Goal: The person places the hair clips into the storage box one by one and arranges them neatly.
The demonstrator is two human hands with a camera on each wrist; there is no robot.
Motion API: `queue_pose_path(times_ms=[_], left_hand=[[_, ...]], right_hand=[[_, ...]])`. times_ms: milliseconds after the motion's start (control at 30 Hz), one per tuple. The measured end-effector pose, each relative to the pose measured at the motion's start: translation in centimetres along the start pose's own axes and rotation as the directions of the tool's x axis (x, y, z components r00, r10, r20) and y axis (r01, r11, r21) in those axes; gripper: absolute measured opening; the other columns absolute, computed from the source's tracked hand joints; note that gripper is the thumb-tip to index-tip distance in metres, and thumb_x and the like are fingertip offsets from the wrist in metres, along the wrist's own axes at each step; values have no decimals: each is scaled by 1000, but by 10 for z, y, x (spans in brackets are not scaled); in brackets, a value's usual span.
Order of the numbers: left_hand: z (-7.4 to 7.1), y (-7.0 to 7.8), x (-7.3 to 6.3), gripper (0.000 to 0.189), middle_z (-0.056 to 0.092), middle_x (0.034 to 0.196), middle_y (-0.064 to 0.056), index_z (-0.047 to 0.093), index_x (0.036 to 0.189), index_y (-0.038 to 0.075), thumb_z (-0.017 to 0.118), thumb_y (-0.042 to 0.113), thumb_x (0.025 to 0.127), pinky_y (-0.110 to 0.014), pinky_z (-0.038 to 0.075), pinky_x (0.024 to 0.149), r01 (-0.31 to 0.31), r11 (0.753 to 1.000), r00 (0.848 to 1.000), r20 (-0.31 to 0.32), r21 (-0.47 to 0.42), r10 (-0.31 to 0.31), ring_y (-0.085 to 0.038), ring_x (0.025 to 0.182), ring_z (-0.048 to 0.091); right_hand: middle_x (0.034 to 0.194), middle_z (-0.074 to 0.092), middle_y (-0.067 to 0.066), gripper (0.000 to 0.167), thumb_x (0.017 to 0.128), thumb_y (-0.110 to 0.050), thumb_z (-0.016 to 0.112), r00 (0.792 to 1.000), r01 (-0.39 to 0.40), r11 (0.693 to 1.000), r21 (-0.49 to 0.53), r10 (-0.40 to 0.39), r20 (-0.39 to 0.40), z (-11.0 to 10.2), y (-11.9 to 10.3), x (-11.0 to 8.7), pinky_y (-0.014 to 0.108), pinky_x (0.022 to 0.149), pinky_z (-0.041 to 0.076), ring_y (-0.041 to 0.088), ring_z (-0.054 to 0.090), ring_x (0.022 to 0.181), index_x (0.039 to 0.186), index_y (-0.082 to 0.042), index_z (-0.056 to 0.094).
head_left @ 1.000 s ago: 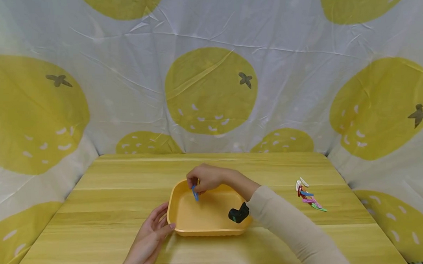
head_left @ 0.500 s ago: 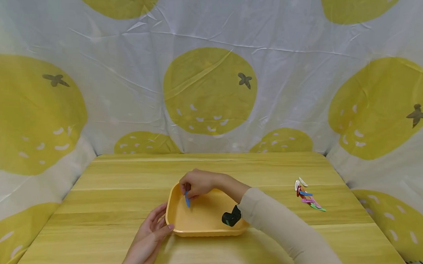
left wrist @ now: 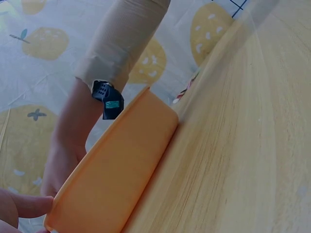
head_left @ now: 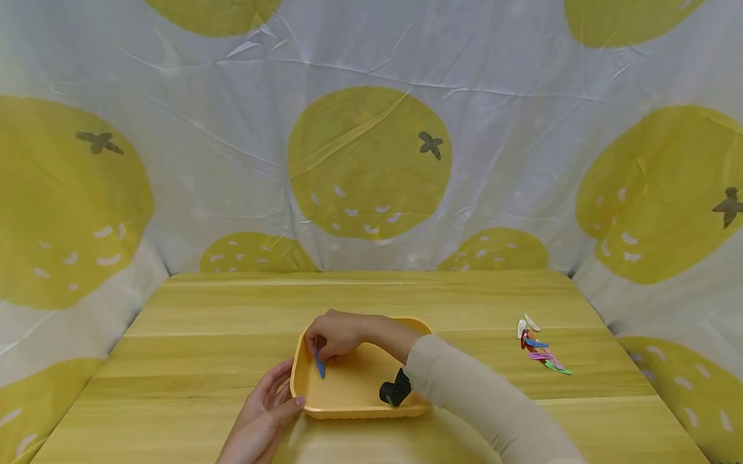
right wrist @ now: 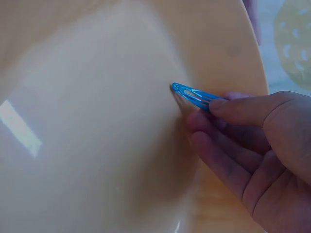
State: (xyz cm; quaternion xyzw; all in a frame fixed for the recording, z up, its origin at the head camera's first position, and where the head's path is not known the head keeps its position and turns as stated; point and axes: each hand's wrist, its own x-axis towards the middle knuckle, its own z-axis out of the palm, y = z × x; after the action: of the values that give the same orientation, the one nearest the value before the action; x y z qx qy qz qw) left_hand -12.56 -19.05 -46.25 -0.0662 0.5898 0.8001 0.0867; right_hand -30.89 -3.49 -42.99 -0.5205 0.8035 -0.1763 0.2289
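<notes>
A blue snap hair clip (right wrist: 192, 96) is pinched between the thumb and fingers of my right hand (head_left: 337, 333). The hand reaches down inside a yellow-orange plastic basin (head_left: 363, 413), at its left end. In the right wrist view the clip's narrow tip points at the basin's floor, close over it. My left hand (head_left: 265, 411) grips the basin's near left corner, thumb over the rim and fingers along the outer wall. The left wrist view shows that thumb (left wrist: 31, 206) at the rim, with the right hand partly hidden behind the basin wall.
To the right on the wooden table (head_left: 218, 322) lies a loose pile of hair clips (head_left: 535, 344) in white, red, blue, pink and green. A black wrist camera (head_left: 396, 387) hangs from the right sleeve over the basin. Patterned cloth (head_left: 368, 163) walls the table's back and sides.
My right hand has moved left and down into the basin with the blue hair clip, toward its left end. The left hand keeps its grip on the corner.
</notes>
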Motion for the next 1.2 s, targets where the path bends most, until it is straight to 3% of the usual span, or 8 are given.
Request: queue_pose_path(times_ms=[267,567,833,1200], left_hand=[[-1,1,-1,76,18,166,-18,21,160,1,61,-9,97,-32,46,108,-5,1000,1000,-10,6,5,-41,151,22],[-1,0,-1,75,20,165,-19,22,159,0,60,-11,96,-33,48,106,-18,1000,999,-31,0,18,-42,150,24],[1,-1,0,74,21,165,-19,23,159,1,60,-11,96,-36,46,108,-16,1000,999,-28,3,16,-42,149,26],[0,-3,-1,75,17,165,-23,18,160,-2,57,-13,97,-37,45,110,-28,1000,999,-21,9,28,-44,150,22]], right_hand=[[76,62,-11,13,95,-7,74,1000,-19,996,-92,18,-7,6,-2,4,14,61,46,3,56,65,87,-15,67],[81,60,-13,4,95,-10,75,1000,-6,971,-239,6,0,5,-6,7,12,66,45,3,56,74,94,-13,72],[85,61,-12,6,95,-13,76,999,-48,962,-270,45,-17,7,-6,6,14,68,46,4,56,77,100,-13,73],[82,61,-13,7,92,-14,80,998,-61,949,-308,53,-35,10,-10,6,12,66,46,2,57,74,93,-15,73]])
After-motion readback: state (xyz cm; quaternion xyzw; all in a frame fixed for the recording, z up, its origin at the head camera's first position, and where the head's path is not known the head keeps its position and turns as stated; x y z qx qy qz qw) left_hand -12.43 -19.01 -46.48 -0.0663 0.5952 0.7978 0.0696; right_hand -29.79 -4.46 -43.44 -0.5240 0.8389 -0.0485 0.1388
